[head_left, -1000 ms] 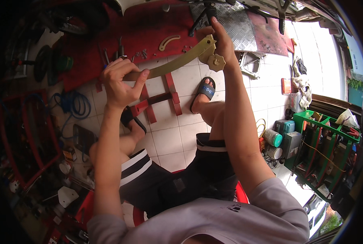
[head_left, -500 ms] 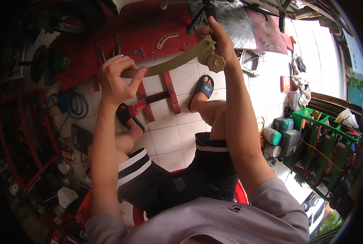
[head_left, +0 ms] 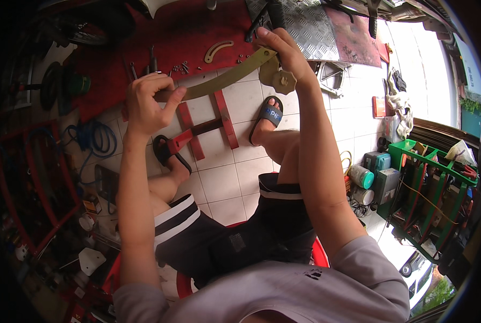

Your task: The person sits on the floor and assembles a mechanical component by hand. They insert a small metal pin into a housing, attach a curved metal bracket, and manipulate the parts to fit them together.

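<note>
My left hand (head_left: pixel 151 105) is closed round the left end of a long, curved olive-gold strip (head_left: pixel 221 81), its thumb along the underside. At the other end, my right hand (head_left: pixel 286 54) grips the strip near a small hole, its thumb pointing up. Just under my right fingers hangs a scalloped, lobed piece (head_left: pixel 279 81) of similar colour; I cannot tell how it joins the strip. Both hands hold the strip up above the floor, at the near edge of the red bench (head_left: pixel 143 46). A shorter curved slotted piece (head_left: pixel 219 52) lies on that bench.
Loose bolts and nuts (head_left: pixel 181 68) lie on the bench beside a wrench (head_left: pixel 133 70). A red metal stand (head_left: pixel 205 126) is on the tiles between my feet. To the right stands a green tool rack (head_left: pixel 429 167); coiled blue hose (head_left: pixel 97 140) lies at left.
The strip has tilted slightly, and both hands have shifted a little to the left. My right thumb has come down toward the strip's end. The grip stays on both ends.
</note>
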Motion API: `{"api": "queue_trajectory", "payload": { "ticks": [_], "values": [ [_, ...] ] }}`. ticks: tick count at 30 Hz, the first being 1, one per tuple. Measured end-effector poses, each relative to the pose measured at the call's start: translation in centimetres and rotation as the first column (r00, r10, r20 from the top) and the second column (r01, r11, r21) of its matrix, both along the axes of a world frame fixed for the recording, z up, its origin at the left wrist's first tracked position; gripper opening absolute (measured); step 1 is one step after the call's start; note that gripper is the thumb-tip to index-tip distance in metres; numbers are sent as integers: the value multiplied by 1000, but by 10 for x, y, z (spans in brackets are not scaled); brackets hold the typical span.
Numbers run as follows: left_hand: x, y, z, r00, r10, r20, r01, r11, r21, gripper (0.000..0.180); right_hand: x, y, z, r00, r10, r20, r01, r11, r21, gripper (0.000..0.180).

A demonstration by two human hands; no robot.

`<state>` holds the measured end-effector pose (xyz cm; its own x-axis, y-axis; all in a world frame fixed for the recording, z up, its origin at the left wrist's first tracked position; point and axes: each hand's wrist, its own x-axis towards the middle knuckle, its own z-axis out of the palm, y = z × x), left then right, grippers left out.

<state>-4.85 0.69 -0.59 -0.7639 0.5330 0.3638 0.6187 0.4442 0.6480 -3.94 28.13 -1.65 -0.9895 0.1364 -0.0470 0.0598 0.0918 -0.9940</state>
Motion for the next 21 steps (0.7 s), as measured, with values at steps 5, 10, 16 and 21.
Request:
{"api": "queue_trajectory", "payload": {
  "ticks": [5,10,16,21],
  "values": [
    [4,4,2,999,23,41,-23,1000,4,28,-1,11,-1,991,38,126,-40,999,12,54],
    [7,4,-1,981,59,185,-66,997,35,32,-3,12,1,991,15,133,-21,999,39,60],
    [3,-5,-12,798,-174,578,-73,923,378,33,-5,2,7,987,-131,93,131,991,9,53],
    [1,-6,-6,541,-344,768,-117,873,473,35,-13,31,-21,976,-56,211,69,996,-54,72]
  ]
}}
